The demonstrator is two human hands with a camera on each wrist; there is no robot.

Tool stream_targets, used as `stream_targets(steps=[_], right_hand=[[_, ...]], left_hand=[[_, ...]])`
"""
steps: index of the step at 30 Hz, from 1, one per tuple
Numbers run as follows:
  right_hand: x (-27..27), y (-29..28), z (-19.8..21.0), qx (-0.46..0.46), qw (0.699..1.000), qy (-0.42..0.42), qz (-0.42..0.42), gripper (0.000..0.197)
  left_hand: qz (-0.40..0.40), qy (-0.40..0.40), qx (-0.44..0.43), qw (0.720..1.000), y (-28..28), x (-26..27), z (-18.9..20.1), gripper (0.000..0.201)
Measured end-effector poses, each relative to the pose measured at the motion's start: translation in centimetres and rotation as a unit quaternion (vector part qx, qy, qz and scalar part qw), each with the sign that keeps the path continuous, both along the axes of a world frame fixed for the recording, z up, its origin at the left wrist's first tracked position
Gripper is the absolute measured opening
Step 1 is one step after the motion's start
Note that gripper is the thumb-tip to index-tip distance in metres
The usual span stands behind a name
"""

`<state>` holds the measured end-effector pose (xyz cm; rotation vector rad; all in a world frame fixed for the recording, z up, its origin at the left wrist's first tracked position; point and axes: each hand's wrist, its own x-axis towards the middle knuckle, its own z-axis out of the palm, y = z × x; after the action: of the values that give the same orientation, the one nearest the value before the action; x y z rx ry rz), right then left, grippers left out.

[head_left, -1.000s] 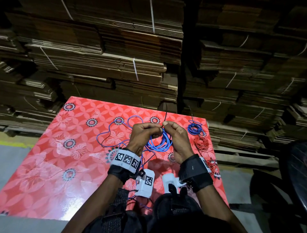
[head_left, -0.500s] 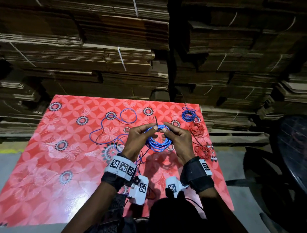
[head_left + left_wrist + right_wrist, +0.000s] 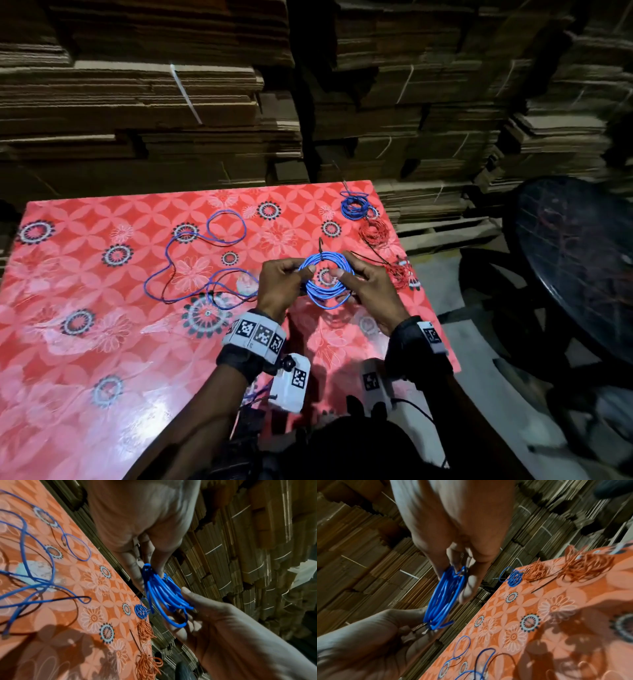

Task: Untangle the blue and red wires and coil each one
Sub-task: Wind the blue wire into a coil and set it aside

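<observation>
Left of the blue coil [image 3: 325, 281], a loose blue wire [image 3: 191, 263] sprawls in open loops over the red floral table [image 3: 85, 394]. The left hand [image 3: 279, 287] pinches the coil's left rim and the right hand [image 3: 366, 291] pinches its right rim — both clamped on it, lifting it above the table. Right of the coil lie a small blue bundle [image 3: 355, 205] and red wire bundles [image 3: 375, 231].

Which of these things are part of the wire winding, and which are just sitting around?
Part of the job:
- blue coil, held by left hand and right hand
- loose blue wire
- small blue coil
- red coils

Just there:
- flowered table
- cardboard stacks
- fan
</observation>
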<state>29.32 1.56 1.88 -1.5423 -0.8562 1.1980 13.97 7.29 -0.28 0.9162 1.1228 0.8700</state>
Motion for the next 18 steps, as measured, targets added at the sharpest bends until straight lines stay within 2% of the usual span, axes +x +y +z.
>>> stream_targets(steps=[4, 11, 18], right_hand=[[2.1, -0.6, -0.4, -0.002, 1.0, -0.002, -0.027, 0.036], [7.4, 2.4, -2.0, -0.014, 0.999, -0.014, -0.045, 0.029], [14.3, 8.9, -4.3, -0.059, 0.997, -0.042, 0.019, 0.028]], left_hand=[[-0.024, -0.013, -0.034, 0.999, 0.5, 2.1, -0.3, 0.006], [-0.019, 0.004, -0.073, 0.997, 3.5, 7.5, -0.8, 0.01], [0.03, 0.036, -0.103, 0.994, 8.4, 13.7, -3.1, 0.016]])
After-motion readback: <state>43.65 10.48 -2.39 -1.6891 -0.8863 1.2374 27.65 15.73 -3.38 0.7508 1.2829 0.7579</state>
